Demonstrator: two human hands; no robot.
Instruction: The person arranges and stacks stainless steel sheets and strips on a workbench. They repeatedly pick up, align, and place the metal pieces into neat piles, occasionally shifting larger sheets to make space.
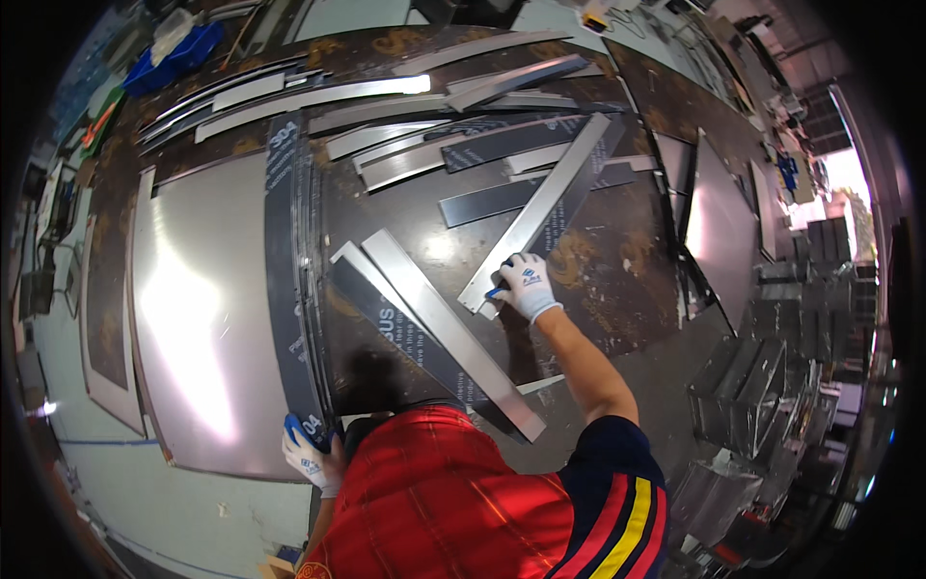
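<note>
My right hand (526, 287), in a white glove with blue fingertips, is closed on the near end of a long bright metal strip (545, 207). That strip slants away to the far right, over other strips. Low on the left, my gloved left hand (313, 463) grips the near end of a dark film-covered metal strip (294, 280), fingers on one side and thumb on the other. This strip lies lengthwise on several similar ones. Between my hands, a bare metal strip (453, 333) lies slanted beside a dark film-covered strip (405, 323).
A large shiny metal sheet (193, 318) lies at the left. Many loose strips (415, 159) overlap at the far side of the dark table (617, 261). A blue bin (174, 60) stands far left. More sheet metal (719, 222) and black-wrapped stacks (738, 381) are at the right.
</note>
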